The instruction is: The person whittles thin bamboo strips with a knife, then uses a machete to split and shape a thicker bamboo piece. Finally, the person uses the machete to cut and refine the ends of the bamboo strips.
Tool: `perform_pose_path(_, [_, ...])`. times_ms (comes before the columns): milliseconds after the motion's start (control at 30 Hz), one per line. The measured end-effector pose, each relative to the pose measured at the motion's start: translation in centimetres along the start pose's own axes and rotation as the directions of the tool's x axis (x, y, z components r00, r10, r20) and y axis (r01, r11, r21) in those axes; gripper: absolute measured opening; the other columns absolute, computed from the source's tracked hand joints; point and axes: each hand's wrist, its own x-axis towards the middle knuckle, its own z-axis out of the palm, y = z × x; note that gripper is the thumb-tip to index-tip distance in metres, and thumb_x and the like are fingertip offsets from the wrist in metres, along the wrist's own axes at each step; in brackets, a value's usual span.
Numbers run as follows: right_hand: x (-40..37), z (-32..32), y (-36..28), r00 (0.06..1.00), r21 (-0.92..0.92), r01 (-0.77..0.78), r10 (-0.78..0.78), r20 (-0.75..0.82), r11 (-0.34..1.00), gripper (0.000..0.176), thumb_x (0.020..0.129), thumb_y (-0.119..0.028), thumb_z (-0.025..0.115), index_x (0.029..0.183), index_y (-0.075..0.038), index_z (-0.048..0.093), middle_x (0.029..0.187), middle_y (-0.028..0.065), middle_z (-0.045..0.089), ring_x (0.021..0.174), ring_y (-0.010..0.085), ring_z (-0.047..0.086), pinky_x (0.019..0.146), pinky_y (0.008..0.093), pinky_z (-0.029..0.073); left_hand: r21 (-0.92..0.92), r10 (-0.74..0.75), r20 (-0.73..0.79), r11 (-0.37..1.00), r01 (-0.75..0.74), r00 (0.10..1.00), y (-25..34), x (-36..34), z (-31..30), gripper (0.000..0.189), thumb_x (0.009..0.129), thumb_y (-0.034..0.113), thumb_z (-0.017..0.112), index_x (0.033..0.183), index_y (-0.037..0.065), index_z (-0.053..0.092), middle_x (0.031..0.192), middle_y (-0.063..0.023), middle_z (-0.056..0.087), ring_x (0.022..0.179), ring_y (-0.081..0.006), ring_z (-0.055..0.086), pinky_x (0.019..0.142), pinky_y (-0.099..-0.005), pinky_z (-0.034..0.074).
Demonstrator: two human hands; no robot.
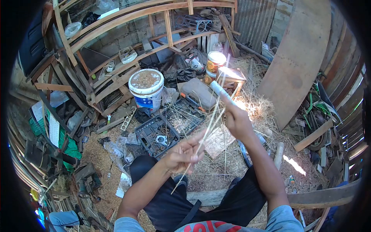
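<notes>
Long thin pale strips (210,127) run diagonally up through the middle of the view. My left hand (184,154) is closed on their lower part, thumb against the fingers, and a thin tail hangs below it over my leg. Higher up and to the right, my right hand (236,119) is beside the strips with its fingers bent; what it grips, if anything, is hidden. A light-coloured tube (219,91) shows just above the right hand. More loose strips lie on the ground around and beyond my hands.
A white bucket (147,88) stands at the back left, with an open black tool case (156,135) in front of it. Behind my right hand are a small wooden stool (232,74) and stacked cans (215,62). A large board (297,65) leans at the right.
</notes>
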Motion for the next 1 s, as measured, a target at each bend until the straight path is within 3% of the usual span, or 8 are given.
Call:
perform_pose_path(67, [0.9,-2.2,0.1,0.958,0.076,-0.282,0.285,-0.029,0.956,0.047,0.095,-0.005,0.049,0.142,-0.011,0.048,0.065,0.0119,0.054,0.056,0.0184,0.053,0.056,0.0354,0.044,0.027,-0.033,0.018,0.999,0.033,0.999,-0.5,-0.3,0.0,0.085,0.085,-0.006,0.061,0.154,0.005,0.011,0.078,-0.0034,0.042,0.067,-0.0108,0.046,0.049,-0.0179,0.058])
perform_pose_path(200, [0.7,-2.8,3.2,0.987,0.089,-0.09,0.101,-0.127,0.992,0.053,0.093,-0.001,0.043,0.146,-0.009,0.042,0.066,0.0079,0.041,0.059,0.0135,0.044,0.057,0.0299,0.04,0.043,0.023,-0.11,0.999,-0.018,0.994,-1.0,-0.1,-0.6,0.081,0.086,-0.004,0.061,0.153,0.003,0.016,0.079,-0.0021,0.042,0.073,-0.009,0.048,0.054,-0.019,0.061])
perform_pose_path(233, [0.2,-3.0,1.4,0.987,0.158,-0.16,0.162,0.003,0.974,0.053,0.091,0.001,0.046,0.144,-0.007,0.045,0.067,0.0098,0.045,0.058,0.0168,0.048,0.056,0.0316,0.041,0.048,0.048,-0.161,0.998,-0.041,0.986,-0.7,0.0,-0.6,0.08,0.086,-0.003,0.061,0.153,0.003,0.017,0.079,-0.0016,0.042,0.073,-0.0084,0.048,0.054,-0.0188,0.062])
perform_pose_path(300, [-1.0,-1.5,-0.2,0.972,0.142,0.148,-0.171,0.161,0.979,0.055,0.087,0.002,0.05,0.14,-0.008,0.05,0.068,0.0118,0.051,0.057,0.0225,0.051,0.058,0.0352,0.044,0.046,0.082,-0.213,0.996,-0.074,0.973,-0.1,0.1,-0.8,0.082,0.085,-0.001,0.064,0.153,0.003,0.018,0.081,-0.0007,0.044,0.074,-0.0063,0.048,0.057,-0.0184,0.062])
perform_pose_path(400, [-2.1,-0.6,-4.2,0.797,0.293,0.226,-0.349,0.493,0.929,0.058,0.087,-0.01,0.057,0.143,-0.022,0.046,0.079,0.0126,0.062,0.069,0.0337,0.063,0.063,0.0433,0.051,0.121,0.122,-0.319,0.989,-0.088,0.94,0.7,0.1,0.3,0.083,0.085,-0.001,0.064,0.153,0.004,0.017,0.084,-0.0017,0.047,0.071,-0.006,0.05,0.057,-0.0188,0.062])
perform_pose_path(700, [-2.1,-0.2,-4.0,0.802,0.217,0.34,-0.403,0.442,0.915,0.061,0.085,-0.009,0.058,0.143,-0.024,0.046,0.076,0.0092,0.061,0.066,0.0292,0.063,0.057,0.0407,0.051,0.127,0.118,-0.31,0.988,-0.082,0.943,0.8,-0.4,0.1,0.086,0.084,-0.001,0.065,0.154,0.007,0.015,0.083,-0.0034,0.048,0.068,-0.0079,0.052,0.055,-0.0227,0.063])
perform_pose_path(933, [-0.9,0.1,-1.0,0.968,0.093,0.169,-0.183,0.171,0.981,0.056,0.089,-0.002,0.053,0.143,-0.014,0.048,0.07,0.0118,0.052,0.058,0.02,0.055,0.061,0.0314,0.047,0.048,0.03,-0.069,0.999,-0.026,0.997,0.4,-0.5,-0.4,0.089,0.084,-0.003,0.064,0.154,0.005,0.01,0.076,-0.0033,0.041,0.069,-0.0117,0.048,0.051,-0.0216,0.061])
perform_pose_path(1000, [-0.3,-0.7,-0.2,0.989,0.114,-0.07,0.054,0.138,0.991,0.049,0.095,-0.005,0.05,0.144,-0.011,0.047,0.07,0.0093,0.052,0.062,0.0133,0.052,0.063,0.0278,0.045,0.042,0.028,-0.071,0.999,-0.025,0.997,0.0,-0.4,-0.2,0.086,0.085,-0.002,0.063,0.154,0.004,0.012,0.077,-0.0037,0.042,0.068,-0.0117,0.048,0.049,-0.021,0.06])
